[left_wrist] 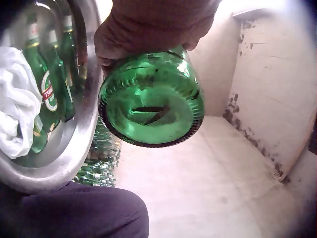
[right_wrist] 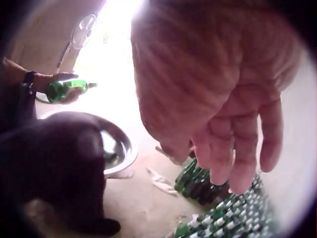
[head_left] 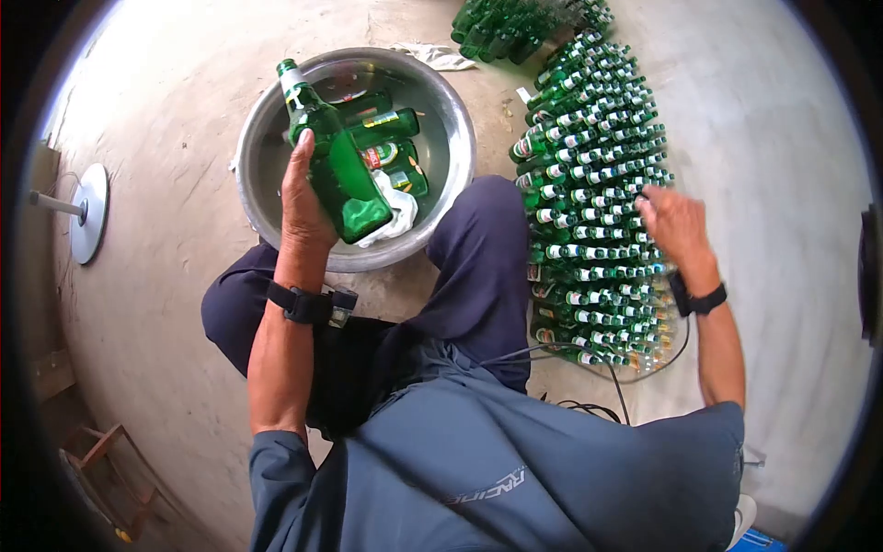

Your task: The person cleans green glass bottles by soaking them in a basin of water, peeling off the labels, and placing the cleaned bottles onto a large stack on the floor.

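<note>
My left hand (head_left: 305, 213) grips a green glass bottle (head_left: 345, 179) over the basin, its neck pointing up and away and its base toward me. In the left wrist view the round base of the bottle (left_wrist: 151, 116) faces the camera, the fingers wrapped round the body above it. Inside the metal basin (head_left: 460, 120) lie several green bottles (head_left: 391, 124) and a white cloth (head_left: 400, 216). Off to the right, my right hand (head_left: 679, 228) hovers beside standing bottles; in the right wrist view its fingers (right_wrist: 242, 148) hang loosely bent, holding nothing.
Close-packed rows of green bottles (head_left: 589, 193) stand on the floor right of my knee, with another cluster (head_left: 501, 32) beyond. Black cables (head_left: 598, 363) run near the rows. A fan (head_left: 87, 213) is at the left, and a pale rag (head_left: 441, 57) lies behind the basin.
</note>
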Demonstrator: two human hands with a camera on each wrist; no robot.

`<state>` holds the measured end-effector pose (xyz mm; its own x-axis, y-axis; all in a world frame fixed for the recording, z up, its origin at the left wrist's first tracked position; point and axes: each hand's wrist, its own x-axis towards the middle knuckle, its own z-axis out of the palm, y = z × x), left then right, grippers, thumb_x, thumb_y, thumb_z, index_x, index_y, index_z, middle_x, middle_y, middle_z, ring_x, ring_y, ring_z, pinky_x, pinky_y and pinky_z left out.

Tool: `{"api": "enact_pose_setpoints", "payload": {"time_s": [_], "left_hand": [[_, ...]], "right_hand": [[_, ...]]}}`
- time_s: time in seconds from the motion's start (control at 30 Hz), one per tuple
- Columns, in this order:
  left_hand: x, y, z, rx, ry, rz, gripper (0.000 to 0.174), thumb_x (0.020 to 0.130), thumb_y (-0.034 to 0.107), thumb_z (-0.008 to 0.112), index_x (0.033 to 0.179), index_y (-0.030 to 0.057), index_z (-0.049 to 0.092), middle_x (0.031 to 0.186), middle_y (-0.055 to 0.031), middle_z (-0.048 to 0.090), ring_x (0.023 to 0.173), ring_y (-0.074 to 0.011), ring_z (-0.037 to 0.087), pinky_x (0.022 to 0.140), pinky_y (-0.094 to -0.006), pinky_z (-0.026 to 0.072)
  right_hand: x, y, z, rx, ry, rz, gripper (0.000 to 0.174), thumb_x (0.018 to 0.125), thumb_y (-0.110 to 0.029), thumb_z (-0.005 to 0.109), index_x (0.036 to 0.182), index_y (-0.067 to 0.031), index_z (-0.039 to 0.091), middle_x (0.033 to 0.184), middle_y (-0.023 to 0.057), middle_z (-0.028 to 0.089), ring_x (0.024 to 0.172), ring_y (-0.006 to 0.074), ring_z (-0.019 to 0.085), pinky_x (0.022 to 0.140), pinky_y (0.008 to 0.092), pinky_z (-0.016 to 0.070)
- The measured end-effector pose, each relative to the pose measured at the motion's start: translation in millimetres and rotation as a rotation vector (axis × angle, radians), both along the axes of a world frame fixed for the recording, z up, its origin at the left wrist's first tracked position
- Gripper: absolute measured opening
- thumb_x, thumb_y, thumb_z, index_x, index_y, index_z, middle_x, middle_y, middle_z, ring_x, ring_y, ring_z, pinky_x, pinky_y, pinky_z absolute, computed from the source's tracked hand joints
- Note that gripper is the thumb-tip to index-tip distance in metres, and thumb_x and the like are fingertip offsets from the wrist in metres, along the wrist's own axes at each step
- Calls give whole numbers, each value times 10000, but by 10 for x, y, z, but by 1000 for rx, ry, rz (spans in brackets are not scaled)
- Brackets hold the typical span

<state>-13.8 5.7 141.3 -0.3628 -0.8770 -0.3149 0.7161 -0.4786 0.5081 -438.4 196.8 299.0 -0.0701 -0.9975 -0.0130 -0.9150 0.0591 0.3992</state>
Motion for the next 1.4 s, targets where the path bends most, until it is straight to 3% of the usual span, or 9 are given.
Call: {"api": "enact_pose_setpoints", "payload": {"time_s": [0.3, 0.47, 0.6, 0.67, 0.73, 0.87, 0.93, 1.07, 1.4], "left_hand": [[-53, -17, -126, 4, -28, -38, 519, 1025, 468, 516, 1223, -4, 606, 993, -153, 691, 876, -247, 674, 798, -362, 561], [-19, -46, -230, -40, -63, -21, 524, 1026, 464, 509, 1216, -12, 620, 1015, -168, 702, 894, -262, 677, 825, -381, 557], [-3, -60, -256, -63, -21, -32, 532, 1026, 468, 503, 1222, -15, 611, 1009, -170, 691, 904, -270, 673, 824, -395, 557], [-12, -76, -226, -51, 9, -32, 536, 1025, 470, 502, 1227, -15, 605, 1011, -173, 685, 911, -272, 671, 823, -400, 557], [-21, -60, -203, -6, 65, -28, 540, 1025, 474, 502, 1239, -13, 594, 1019, -181, 674, 927, -284, 666, 823, -410, 558], [-16, -43, -220, 9, 152, -80, 595, 1018, 516, 491, 1267, -16, 583, 1045, -198, 676, 930, -307, 666, 829, -422, 565], [-24, -48, -228, -5, 132, -118, 645, 1019, 561, 450, 1294, -11, 568, 1046, -200, 679, 896, -308, 676, 804, -434, 578], [-35, -1, -113, -27, 165, -144, 599, 1006, 545, 502, 1232, -3, 589, 1023, -202, 674, 869, -288, 681, 791, -429, 581], [-21, -44, -217, 28, 205, -97, 623, 1008, 564, 485, 1259, 5, 594, 1044, -188, 696, 890, -307, 700, 812, -449, 588]], "right_hand": [[-1073, -729, 1044, -64, 379, 36, 196, 969, -264, 631, 939, -92, 719, 869, 160, 722, 755, 373, 693, 666, 469, 553], [-940, -1144, 1203, -286, 388, 27, 282, 1001, -292, 577, 909, -60, 707, 836, 144, 724, 741, 333, 705, 657, 444, 555], [-1008, -1719, 1124, -515, -612, -33, 416, 1042, -386, 549, 1049, -14, 736, 926, 120, 769, 807, 177, 751, 731, 321, 599], [-328, -1860, 1015, -583, -1168, -126, 326, 971, -242, 628, 986, 74, 707, 838, 166, 745, 660, 219, 733, 574, 315, 598], [187, -1922, 771, -497, -1403, -100, 323, 986, -264, 627, 1049, 42, 710, 885, 153, 746, 712, 220, 738, 656, 313, 613], [1231, -1867, 274, -329, -1504, 65, 344, 987, -327, 644, 926, -3, 743, 811, 146, 748, 713, 235, 756, 623, 332, 597], [1622, -1835, 148, -128, -1557, 28, 382, 1038, -348, 588, 1163, -5, 700, 1013, 149, 750, 815, 184, 747, 743, 279, 603], [2260, -1899, -74, 9, -1857, 19, 451, 1030, -366, 605, 1195, 51, 648, 1055, 172, 728, 824, 207, 745, 719, 296, 610], [2582, -2288, -563, 115, -2140, -180, 441, 1031, -348, 581, 1185, 65, 592, 1048, 177, 707, 850, 202, 718, 710, 293, 590]]}}
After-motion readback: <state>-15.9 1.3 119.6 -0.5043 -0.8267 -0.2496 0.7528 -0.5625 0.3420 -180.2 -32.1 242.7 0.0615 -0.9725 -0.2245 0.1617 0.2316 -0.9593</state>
